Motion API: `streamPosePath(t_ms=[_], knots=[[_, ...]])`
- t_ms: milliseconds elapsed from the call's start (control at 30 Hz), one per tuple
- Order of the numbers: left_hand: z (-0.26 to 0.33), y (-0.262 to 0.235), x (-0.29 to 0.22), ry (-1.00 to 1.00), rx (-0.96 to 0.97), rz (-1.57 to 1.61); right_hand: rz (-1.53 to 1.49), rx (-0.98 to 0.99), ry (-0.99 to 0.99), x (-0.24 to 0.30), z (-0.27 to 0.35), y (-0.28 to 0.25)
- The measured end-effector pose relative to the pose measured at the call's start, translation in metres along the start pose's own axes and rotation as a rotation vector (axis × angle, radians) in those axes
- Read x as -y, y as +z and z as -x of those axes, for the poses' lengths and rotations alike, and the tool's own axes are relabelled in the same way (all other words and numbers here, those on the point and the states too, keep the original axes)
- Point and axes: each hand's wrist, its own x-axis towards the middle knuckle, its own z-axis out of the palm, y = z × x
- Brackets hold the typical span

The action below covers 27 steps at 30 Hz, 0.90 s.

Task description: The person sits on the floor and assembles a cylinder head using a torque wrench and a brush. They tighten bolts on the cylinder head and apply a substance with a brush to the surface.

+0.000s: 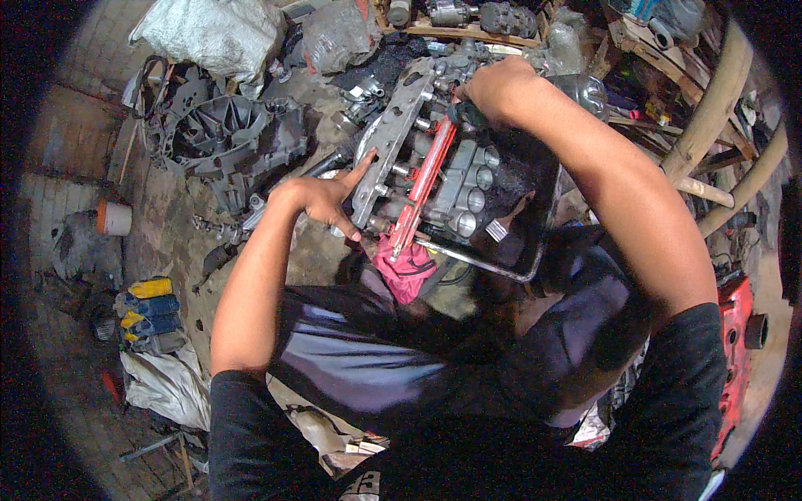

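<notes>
In front of me, tilted, stands a grey metal engine part that looks like an intake manifold (387,159), with a long flat flange on its left side. A red rail (430,171) runs along it, beside a row of round metal openings (474,199). My left hand (322,200) lies against the flange's near end, thumb and forefinger stretched apart. My right hand (501,88) is bent round the far end of the part, near the rail's top. Its fingertips are mostly hidden, so what they grip does not show. A pink cloth (407,269) lies under the near end.
A black tray with a metal rim (535,259) holds a brush (505,224) on the right. A gearbox housing (221,134) lies at the far left, with a white sack (209,37) behind it. Wooden poles (710,108) stand at right. Several bottles (150,309) lie left.
</notes>
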Motion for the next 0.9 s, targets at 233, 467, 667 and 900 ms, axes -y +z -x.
streamPosePath(t_ms=[233, 467, 667, 900], knots=[[-0.001, 0.004, 0.006, 0.001, -0.015, -0.021, -0.094, 0.005, -0.060, 0.000, 0.012, -0.007], [0.000, 0.001, 0.004, -0.008, 0.017, 0.019, -0.055, -0.098, 0.017, -0.008, 0.008, 0.000], [0.002, -0.002, -0.006, -0.053, 0.026, -0.009, -0.084, -0.129, 0.098, -0.020, 0.003, 0.010], [-0.002, 0.000, 0.001, 0.007, 0.007, -0.001, -0.082, -0.153, 0.128, -0.021, 0.007, 0.008]])
